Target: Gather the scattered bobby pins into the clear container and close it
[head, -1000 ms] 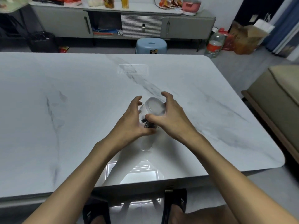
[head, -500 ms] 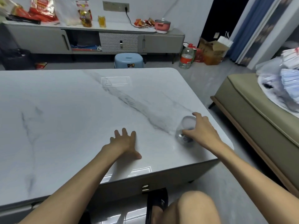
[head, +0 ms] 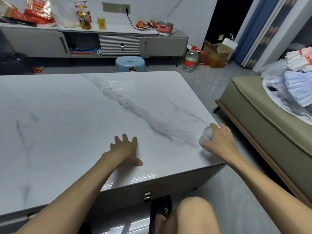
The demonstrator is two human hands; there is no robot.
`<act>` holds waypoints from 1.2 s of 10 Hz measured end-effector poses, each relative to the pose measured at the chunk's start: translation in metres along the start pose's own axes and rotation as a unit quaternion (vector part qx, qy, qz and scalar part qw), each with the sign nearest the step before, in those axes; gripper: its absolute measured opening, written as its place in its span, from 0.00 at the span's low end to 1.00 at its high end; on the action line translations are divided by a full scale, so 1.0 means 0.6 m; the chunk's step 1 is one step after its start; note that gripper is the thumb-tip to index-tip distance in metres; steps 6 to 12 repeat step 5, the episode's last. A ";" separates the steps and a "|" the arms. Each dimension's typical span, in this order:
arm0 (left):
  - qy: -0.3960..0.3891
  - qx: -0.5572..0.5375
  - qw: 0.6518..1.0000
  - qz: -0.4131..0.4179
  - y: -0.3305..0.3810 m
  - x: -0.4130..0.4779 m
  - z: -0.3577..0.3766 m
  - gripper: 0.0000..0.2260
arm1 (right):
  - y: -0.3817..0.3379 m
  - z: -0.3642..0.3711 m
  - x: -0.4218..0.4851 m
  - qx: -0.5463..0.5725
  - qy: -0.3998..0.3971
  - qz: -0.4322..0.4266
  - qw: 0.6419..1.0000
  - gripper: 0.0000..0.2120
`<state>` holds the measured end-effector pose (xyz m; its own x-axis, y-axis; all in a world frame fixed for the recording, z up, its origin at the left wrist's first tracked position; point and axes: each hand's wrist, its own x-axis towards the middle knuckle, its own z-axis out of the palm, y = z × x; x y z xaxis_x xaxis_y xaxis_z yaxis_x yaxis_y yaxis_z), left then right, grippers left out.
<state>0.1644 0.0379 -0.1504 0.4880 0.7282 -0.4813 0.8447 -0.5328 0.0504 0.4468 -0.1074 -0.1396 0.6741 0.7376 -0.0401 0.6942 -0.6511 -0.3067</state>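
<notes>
With no loose bobby pins in sight, gathering looks done: the right grip (head: 219, 141) wraps the clear container (head: 206, 134) at the table's (head: 67, 115) near right corner, the left grip (head: 125, 147) lies splayed flat, and whether the lid is on is unclear

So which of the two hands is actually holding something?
The right hand: it grips the clear container near the edge of the table, while the left hand lies flat and empty.

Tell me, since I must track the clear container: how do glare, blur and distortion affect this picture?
In the head view the clear container, gripped by the right hand, is a faint smudge against the table; rectangular glare lies near the front edge by the left hand; the wide lens bows the table's edges.
</notes>
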 end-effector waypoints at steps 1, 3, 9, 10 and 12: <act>0.006 -0.007 1.000 0.008 -0.006 -0.003 -0.003 0.37 | -0.027 0.003 -0.008 -0.015 0.024 -0.065 0.998 0.37; 0.024 -0.067 0.997 0.034 -0.039 -0.026 -0.049 0.33 | -0.159 -0.016 -0.027 0.024 -0.130 -0.160 0.978 0.21; 0.054 -0.115 0.991 0.034 -0.082 -0.101 -0.154 0.27 | -0.319 -0.089 -0.066 -0.061 -0.213 -0.232 0.947 0.11; 0.054 -0.115 0.991 0.034 -0.082 -0.101 -0.154 0.27 | -0.319 -0.089 -0.066 -0.061 -0.213 -0.232 0.947 0.11; 0.054 -0.115 0.991 0.034 -0.082 -0.101 -0.154 0.27 | -0.319 -0.089 -0.066 -0.061 -0.213 -0.232 0.947 0.11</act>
